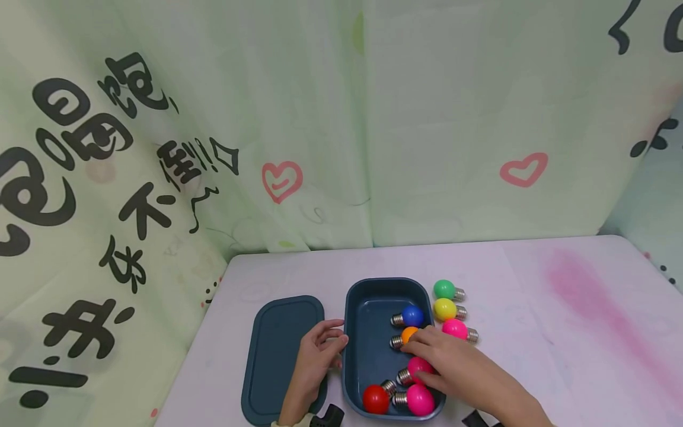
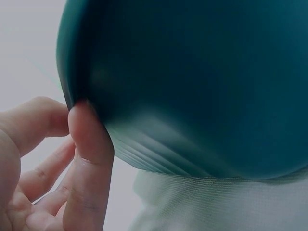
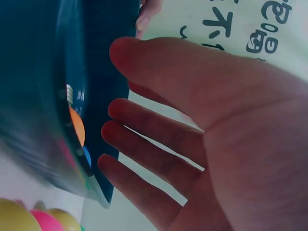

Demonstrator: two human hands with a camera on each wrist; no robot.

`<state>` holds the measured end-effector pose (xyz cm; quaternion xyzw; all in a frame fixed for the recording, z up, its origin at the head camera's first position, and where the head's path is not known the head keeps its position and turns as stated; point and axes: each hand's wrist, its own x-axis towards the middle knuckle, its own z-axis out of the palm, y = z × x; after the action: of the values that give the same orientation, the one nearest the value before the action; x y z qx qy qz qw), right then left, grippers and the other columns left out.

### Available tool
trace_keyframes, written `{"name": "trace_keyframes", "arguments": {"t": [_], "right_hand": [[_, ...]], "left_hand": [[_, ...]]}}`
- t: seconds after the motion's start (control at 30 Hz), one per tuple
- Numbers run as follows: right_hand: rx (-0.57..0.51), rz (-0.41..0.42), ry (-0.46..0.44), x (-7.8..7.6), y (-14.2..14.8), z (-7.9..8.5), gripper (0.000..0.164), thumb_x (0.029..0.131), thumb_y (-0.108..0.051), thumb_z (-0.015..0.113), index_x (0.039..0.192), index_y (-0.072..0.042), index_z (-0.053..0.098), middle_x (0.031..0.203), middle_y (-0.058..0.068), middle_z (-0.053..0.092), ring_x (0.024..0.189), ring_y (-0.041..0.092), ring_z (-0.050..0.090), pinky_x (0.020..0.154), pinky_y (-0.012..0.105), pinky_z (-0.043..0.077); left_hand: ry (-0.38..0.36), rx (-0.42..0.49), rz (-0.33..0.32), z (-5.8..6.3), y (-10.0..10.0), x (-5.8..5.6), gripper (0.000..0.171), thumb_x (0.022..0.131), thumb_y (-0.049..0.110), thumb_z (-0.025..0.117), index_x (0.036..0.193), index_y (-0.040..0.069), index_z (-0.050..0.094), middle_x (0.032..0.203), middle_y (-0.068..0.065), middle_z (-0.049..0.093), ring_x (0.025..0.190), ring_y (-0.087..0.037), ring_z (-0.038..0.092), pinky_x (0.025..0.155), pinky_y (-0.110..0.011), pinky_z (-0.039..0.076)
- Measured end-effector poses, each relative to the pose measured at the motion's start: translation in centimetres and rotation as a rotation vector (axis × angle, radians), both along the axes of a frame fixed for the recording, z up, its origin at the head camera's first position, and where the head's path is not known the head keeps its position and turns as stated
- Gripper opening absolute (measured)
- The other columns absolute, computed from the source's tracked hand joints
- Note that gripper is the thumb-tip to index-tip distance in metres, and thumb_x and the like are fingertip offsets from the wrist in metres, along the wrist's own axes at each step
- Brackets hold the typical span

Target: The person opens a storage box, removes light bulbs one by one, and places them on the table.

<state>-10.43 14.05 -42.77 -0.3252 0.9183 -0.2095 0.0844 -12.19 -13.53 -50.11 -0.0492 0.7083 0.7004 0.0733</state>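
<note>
Lid [image 1: 283,356]: flat on tabletop [image 1: 576,379]. Left hand [image 1: 317,356]: grip pinching rim of container [image 1: 368,338]; light, steady hold likely best against sliding. Coloured bulbs [image 1: 376,399]: five visible inside. Right hand [image 1: 453,362]: grip released, over container's right side; globes probably want gentle fingertips. Further bulbs [image 1: 445,309]: tabletop, just right of container.

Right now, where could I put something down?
The table is bare from the green bulb rightward to its edge. Inside the box, the far left is bare, beside the blue bulb. It's crowded around the right hand at the orange bulb, and between box and lid where the left hand is.
</note>
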Motion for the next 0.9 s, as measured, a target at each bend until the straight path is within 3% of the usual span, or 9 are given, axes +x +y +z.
{"name": "trace_keyframes", "arguments": {"t": [0.4,0.9], "right_hand": [[0.039,0.073,-0.017,0.2,-2.4,-0.8,0.039,0.085,-0.040,0.075,0.116,-0.016,0.071,0.109,-0.001,0.066,0.099,0.015,0.064,0.076,0.031,0.060],[0.071,0.183,0.010,0.2,-4.3,-2.1,0.036,0.085,-0.038,0.076,0.116,-0.019,0.072,0.099,-0.007,0.065,0.087,0.004,0.058,0.079,0.023,0.057]], "left_hand": [[-0.008,-0.005,0.009,0.0,0.0,-0.1,0.039,0.091,0.016,0.072,0.126,0.003,0.062,0.098,-0.009,0.066,0.071,-0.014,0.063,0.055,-0.023,0.054],[-0.010,-0.018,0.006,-0.1,0.0,0.0,0.040,0.091,0.018,0.072,0.127,0.004,0.061,0.099,-0.009,0.067,0.073,-0.014,0.063,0.057,-0.023,0.055]]}}
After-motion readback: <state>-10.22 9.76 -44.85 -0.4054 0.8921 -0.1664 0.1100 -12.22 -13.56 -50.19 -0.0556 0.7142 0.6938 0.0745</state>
